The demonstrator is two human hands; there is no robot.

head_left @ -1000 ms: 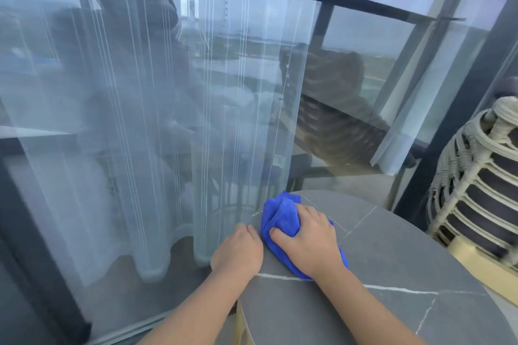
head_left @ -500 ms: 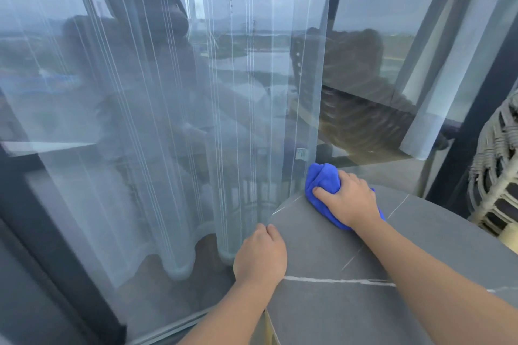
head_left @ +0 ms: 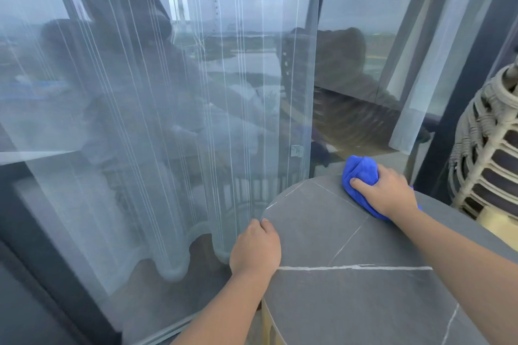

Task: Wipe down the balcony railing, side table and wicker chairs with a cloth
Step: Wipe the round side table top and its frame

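A round grey stone-look side table [head_left: 350,302] with white veins fills the lower right. My right hand [head_left: 384,193] grips a bunched blue cloth [head_left: 360,173] and presses it on the table's far edge. At the table's left rim sits my left hand [head_left: 256,249], fingers curled over the edge. A wicker chair [head_left: 487,154] with dark cushions stands at the right edge, partly cut off.
A glass sliding door [head_left: 140,92] with a sheer white curtain [head_left: 252,120] behind it runs along the left, close to the table. A dark door frame [head_left: 459,109] rises between the table and the chair. Reflections of the chair show in the glass.
My right hand slid the blue cloth from the table's near left part to its far edge, further right. The left hand kept its hold on the left rim. The view shifted left.
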